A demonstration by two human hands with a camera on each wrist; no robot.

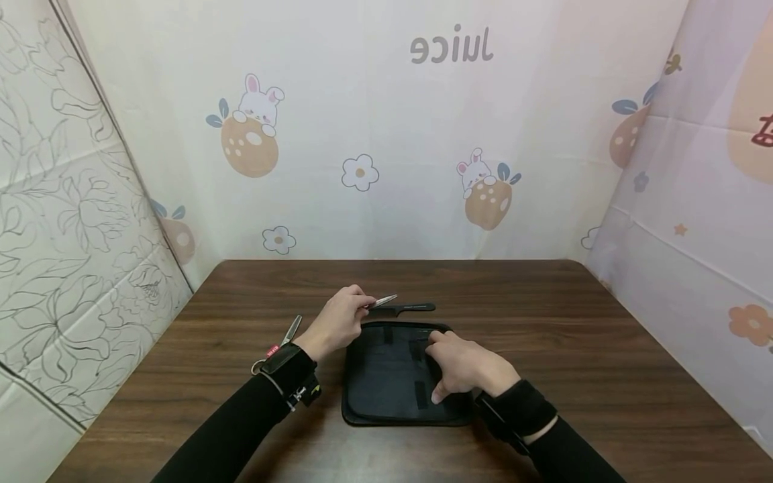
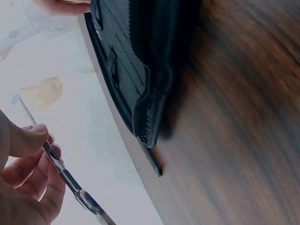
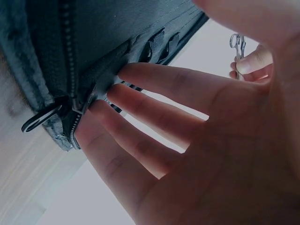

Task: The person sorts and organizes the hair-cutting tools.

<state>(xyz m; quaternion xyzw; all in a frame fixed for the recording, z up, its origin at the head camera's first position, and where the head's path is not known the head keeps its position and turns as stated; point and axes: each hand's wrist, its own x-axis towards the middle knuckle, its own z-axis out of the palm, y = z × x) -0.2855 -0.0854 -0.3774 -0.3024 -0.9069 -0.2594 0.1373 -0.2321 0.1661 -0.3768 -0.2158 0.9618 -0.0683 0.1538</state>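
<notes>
My left hand (image 1: 342, 315) pinches slim silver scissors (image 1: 385, 300) between thumb and fingertips, raised past the far left corner of a black zip case (image 1: 386, 382). In the left wrist view the scissors (image 2: 70, 180) slant across the fingers. At the case's right side is my right hand (image 1: 470, 365), its fingers extended and their tips touching the inside. The right wrist view shows elastic loops (image 3: 157, 44), zipper teeth and a zipper pull (image 3: 42, 117) by these fingers. Just beyond the case lies a black comb (image 1: 417, 307), partly behind the left hand and scissors.
A second silver tool (image 1: 292, 329) with a narrow blade lies left of the case, partly hidden by the left wrist. The brown wooden table (image 1: 574, 349) extends on both sides of the case. Printed curtains (image 1: 362, 121) hang along its back and sides.
</notes>
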